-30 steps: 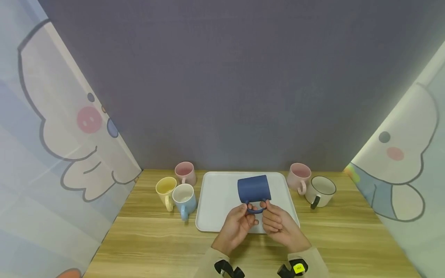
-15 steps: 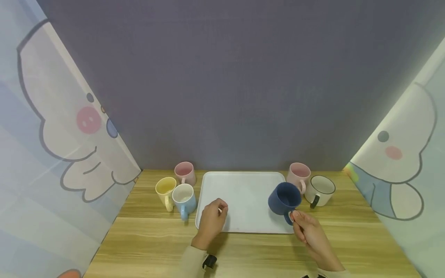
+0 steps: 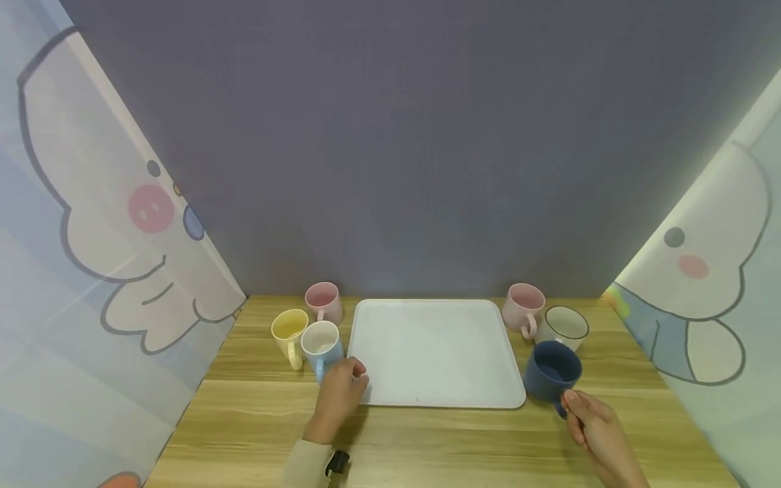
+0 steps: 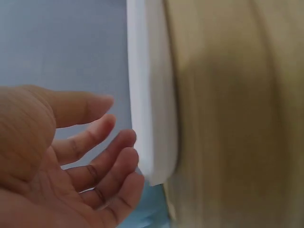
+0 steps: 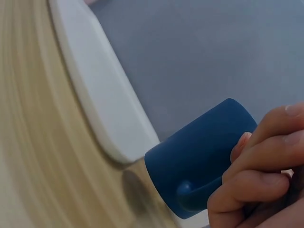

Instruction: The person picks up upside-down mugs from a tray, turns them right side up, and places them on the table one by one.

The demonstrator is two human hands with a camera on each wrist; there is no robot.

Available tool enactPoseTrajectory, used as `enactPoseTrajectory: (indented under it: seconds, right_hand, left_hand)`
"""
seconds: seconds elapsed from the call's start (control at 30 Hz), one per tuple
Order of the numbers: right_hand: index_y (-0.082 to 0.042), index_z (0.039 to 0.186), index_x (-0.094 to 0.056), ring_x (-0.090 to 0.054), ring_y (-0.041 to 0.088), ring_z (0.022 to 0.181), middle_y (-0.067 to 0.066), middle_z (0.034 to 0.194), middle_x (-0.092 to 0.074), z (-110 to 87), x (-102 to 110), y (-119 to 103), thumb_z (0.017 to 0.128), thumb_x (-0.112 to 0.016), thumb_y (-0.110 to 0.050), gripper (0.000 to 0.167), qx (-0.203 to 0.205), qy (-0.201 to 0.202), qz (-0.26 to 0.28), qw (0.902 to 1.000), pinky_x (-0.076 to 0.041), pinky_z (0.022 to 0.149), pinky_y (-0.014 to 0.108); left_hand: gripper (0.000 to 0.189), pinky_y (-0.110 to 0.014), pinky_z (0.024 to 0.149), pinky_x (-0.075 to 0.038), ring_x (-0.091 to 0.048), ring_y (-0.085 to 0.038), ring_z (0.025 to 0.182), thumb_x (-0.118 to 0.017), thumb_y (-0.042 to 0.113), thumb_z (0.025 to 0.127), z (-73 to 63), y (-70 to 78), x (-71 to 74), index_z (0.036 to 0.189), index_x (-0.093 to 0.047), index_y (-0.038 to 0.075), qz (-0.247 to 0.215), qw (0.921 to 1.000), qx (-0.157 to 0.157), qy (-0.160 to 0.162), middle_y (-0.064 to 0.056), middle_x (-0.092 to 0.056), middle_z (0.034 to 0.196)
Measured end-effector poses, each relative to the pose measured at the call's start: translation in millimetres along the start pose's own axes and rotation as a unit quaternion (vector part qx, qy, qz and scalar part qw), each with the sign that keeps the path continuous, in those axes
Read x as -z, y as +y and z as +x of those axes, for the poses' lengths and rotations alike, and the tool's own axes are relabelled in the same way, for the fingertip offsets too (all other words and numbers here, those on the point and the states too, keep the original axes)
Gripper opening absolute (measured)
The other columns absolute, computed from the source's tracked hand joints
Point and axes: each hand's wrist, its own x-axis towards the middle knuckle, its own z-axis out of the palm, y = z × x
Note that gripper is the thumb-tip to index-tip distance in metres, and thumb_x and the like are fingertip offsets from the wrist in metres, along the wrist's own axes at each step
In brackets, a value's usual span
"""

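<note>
A dark blue mug (image 3: 552, 373) is by the tray's right front corner, upright, its opening facing up. My right hand (image 3: 601, 434) grips it by the handle (image 5: 202, 192), fingers curled round it in the right wrist view. A shadow falls on the wood under the mug's base there. My left hand (image 3: 338, 393) is over the left front corner of the white tray (image 3: 436, 352), fingers loosely bent with nothing between them. Just beyond that hand stands a light blue mug (image 3: 322, 344), its handle partly covered by the fingers in the head view.
A yellow mug (image 3: 289, 332) and a pink mug (image 3: 324, 303) stand left of the tray. On its right are another pink mug (image 3: 523, 308) and a white, dark-rimmed mug (image 3: 561, 325), partly behind the blue one. A grey panel (image 3: 396, 149) rises along the table's back edge.
Both hands held the blue mug sideways above the tray; the left has let go and moved left. My right hand has turned the mug upright and carried it right, past the tray's edge.
</note>
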Motion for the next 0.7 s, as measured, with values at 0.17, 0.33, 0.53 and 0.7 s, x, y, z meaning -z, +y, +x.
enactPoseTrajectory:
  seconds: [0.17,0.33,0.53,0.7]
  right_hand:
    - [-0.001,0.091,-0.056,-0.034,0.011,0.046,-0.007,0.054,-0.040,1.0,5,9,0.111,-0.044,-0.032,0.039,-0.038,0.010,-0.021,0.9990,-0.027,0.047,0.042]
    - [-0.003,0.094,-0.055,-0.038,0.008,0.049,-0.007,0.055,-0.039,2.2,6,19,0.111,-0.042,-0.037,0.040,-0.066,0.011,-0.032,0.9972,-0.033,0.051,0.039]
    - [0.001,0.106,-0.056,-0.042,0.011,0.052,-0.004,0.057,-0.044,2.4,10,20,0.111,-0.038,-0.041,0.045,-0.089,0.002,-0.097,0.9913,-0.039,0.055,0.033]
    - [0.005,0.130,-0.045,-0.045,0.010,0.053,-0.002,0.063,-0.053,-4.1,15,12,0.111,-0.039,-0.036,0.045,-0.088,0.048,-0.158,0.9823,-0.042,0.052,0.028]
  left_hand:
    - [0.023,-0.036,0.073,-0.048,-0.057,-0.019,0.081,-0.086,0.010,0.075,-6.8,-5.3,-7.5,0.085,-0.066,0.008,0.031,0.9988,-0.004,-0.038,-0.003,-0.062,0.083]
    - [0.028,-0.036,0.074,-0.047,-0.056,-0.020,0.084,-0.090,0.015,0.074,-8.5,-6.7,-9.5,0.088,-0.066,0.009,0.033,0.9978,0.001,-0.057,-0.003,-0.063,0.087]
    - [0.031,-0.036,0.076,-0.046,-0.055,-0.020,0.088,-0.091,0.020,0.073,-9.5,-8.3,-11.0,0.090,-0.067,0.010,0.031,0.9975,0.001,-0.063,-0.002,-0.063,0.090]
    - [0.033,-0.040,0.080,-0.045,-0.055,-0.023,0.092,-0.091,0.022,0.073,-12.6,-7.0,-10.9,0.092,-0.066,0.009,0.028,0.9970,0.000,-0.072,-0.003,-0.061,0.093]
